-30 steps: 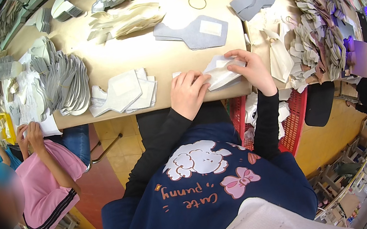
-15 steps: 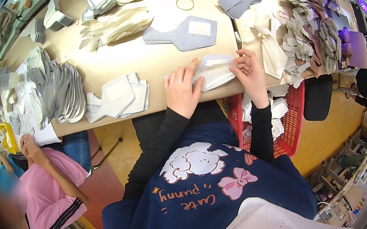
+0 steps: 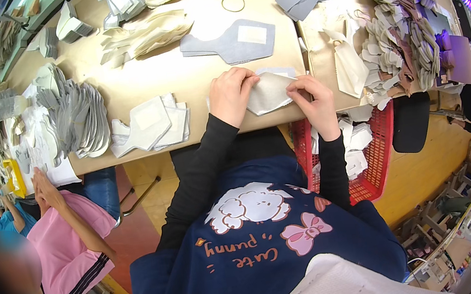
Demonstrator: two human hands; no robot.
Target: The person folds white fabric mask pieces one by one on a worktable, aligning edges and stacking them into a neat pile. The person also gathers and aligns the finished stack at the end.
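Observation:
My left hand (image 3: 233, 95) and my right hand (image 3: 315, 103) pinch the upper corners of a thin off-white fabric piece (image 3: 270, 94) near the table's front edge. Its lower edge hangs toward me. Behind it shows the pale rim of a light grey cut piece (image 3: 280, 71), partly covered. Beyond my hands lie flat grey cut pieces (image 3: 232, 43), the top one bearing a white patch. To the left of my left hand rests a small stack of white cut pieces (image 3: 153, 123).
Cream fabric bundles (image 3: 148, 32) and a rubber band (image 3: 233, 4) lie farther back on the table (image 3: 208, 129). Stacked grey pieces (image 3: 82, 118) stand at left, near a co-worker in pink (image 3: 72, 238). A red basket (image 3: 377, 150) holding white pieces is below right.
Both hands now pinch the off-white piece by its upper corners, where before the left fingers were spread beside it. The piece has tilted up, and its face shows more fully.

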